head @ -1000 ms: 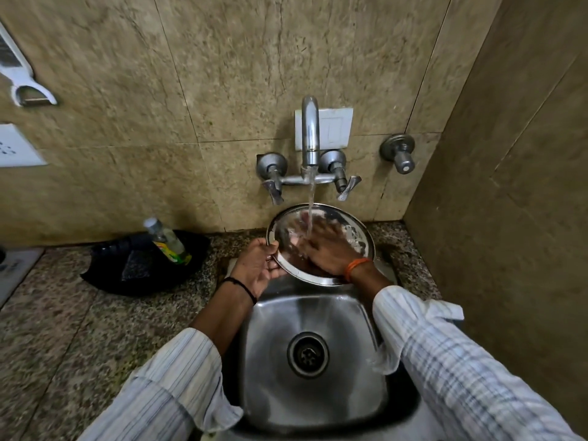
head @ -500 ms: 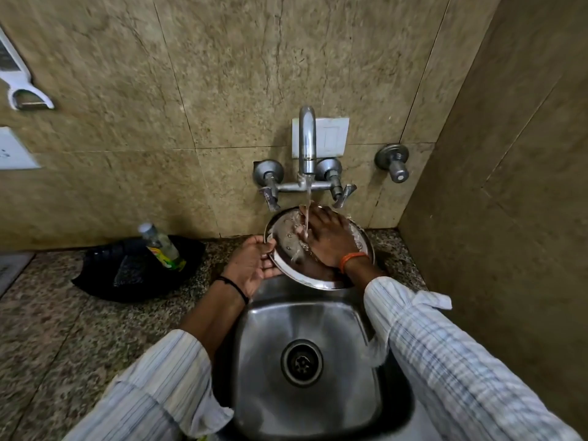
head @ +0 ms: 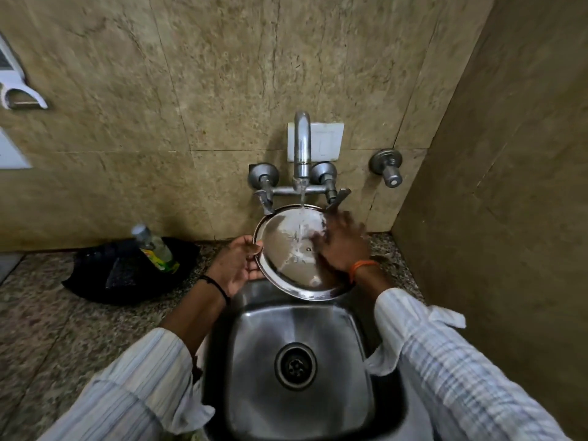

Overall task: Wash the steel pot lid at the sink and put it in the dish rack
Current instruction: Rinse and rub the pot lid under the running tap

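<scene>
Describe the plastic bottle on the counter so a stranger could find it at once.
Start at the steel sink and look left along the speckled stone counter to the black basket against the wall. The plastic bottle leans inside it, cap toward the wall. It is the only clear thing there, with a green and yellow label.

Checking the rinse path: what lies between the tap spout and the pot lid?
Only the falling water stream; in the head view it runs from the tap spout straight onto the pot lid, nothing else between.
</scene>
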